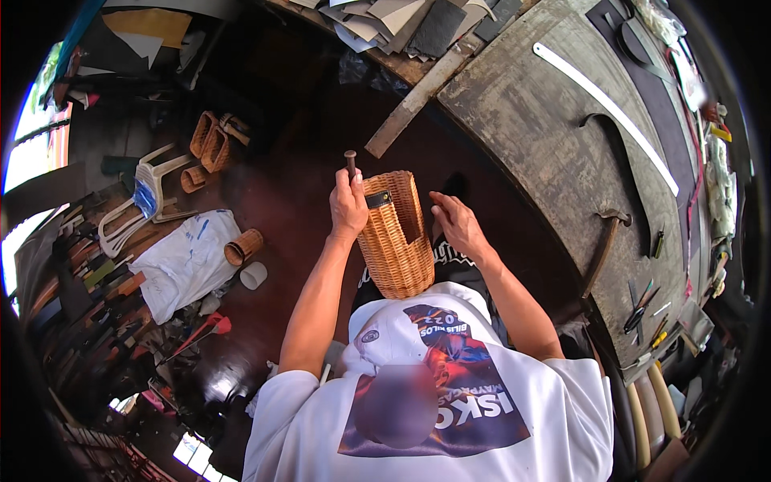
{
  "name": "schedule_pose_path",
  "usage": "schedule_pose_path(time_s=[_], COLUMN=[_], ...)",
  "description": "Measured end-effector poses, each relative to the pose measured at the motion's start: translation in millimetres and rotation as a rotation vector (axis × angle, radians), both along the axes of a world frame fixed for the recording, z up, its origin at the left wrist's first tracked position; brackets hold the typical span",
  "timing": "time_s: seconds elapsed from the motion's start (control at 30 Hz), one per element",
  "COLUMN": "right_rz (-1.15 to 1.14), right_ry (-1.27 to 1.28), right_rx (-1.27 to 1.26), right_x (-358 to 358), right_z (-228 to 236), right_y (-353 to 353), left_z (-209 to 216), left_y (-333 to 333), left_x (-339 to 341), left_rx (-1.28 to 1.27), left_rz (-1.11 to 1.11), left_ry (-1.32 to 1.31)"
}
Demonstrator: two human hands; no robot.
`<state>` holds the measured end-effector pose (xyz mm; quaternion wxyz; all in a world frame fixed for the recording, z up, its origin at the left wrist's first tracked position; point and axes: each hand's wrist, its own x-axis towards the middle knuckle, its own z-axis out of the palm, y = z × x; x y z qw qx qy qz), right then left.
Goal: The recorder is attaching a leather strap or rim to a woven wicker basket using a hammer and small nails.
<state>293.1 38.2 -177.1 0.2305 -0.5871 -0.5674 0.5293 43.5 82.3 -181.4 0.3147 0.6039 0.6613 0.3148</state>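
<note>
A woven wicker basket [395, 249] leans upright against my lap between my hands, its mouth facing up. Near its rim sits a short black leather strip [377, 198] with a small metal fastener. My left hand [348, 207] is closed around a brown metal rod with a flat round head [351, 163], which sticks up above the fist beside the basket's left side. To the right of the basket, apart from it, my right hand [460, 226] has its fingers loosely bent and spread, with nothing visible in them.
A worn workbench [522, 120] at right bears a white curved strip [606, 112], a dark strap [622, 161] and a hammer [606, 249]. A metal bar [418, 104] juts from its far corner. At left are small baskets [210, 145], a white chair [148, 193] and a white sack [189, 261].
</note>
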Motion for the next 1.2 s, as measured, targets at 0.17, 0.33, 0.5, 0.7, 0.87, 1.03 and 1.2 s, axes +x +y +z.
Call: schedule_pose_path(time_s=[0.17, 0.33, 0.5, 0.7, 0.87, 1.03, 1.2], right_rz=[-0.202, 0.115, 0.441, 0.541, 0.435, 0.618, 0.508], right_ry=[0.138, 0.121, 0.217, 0.521, 0.46, 0.422, 0.554], right_rx=[0.018, 0.111, 0.097, 0.17, 0.397, 0.416, 0.211], right_x=[-1.1, -3.0, -43.7, -39.9, -14.3, 51.4, 135.2], right_z=[-14.7, 42.1, 89.5, 130.5, 154.3, 134.5, 135.9], right_y=[-5.0, -2.8, 0.7, -29.1, 0.7, 53.9, 52.1], left_z=[43.7, 120.4, 195.9, 242.8, 257.1, 251.2, 237.2], left_y=[-10.9, -11.5, -33.8, -63.3, -41.3, -11.1, 22.9], left_x=[-6.4, -24.5, -40.1, -17.1, 30.5, 106.8, 163.7], left_rx=[0.076, -0.097, -0.169, -0.158, -0.199, -0.284, -0.083], left_rz=[-0.125, -0.389, -0.559, -0.661, -0.64, -0.618, -0.239], left_ry=[-0.15, -0.412, -0.721, -1.026, -1.035, -1.183, -1.158])
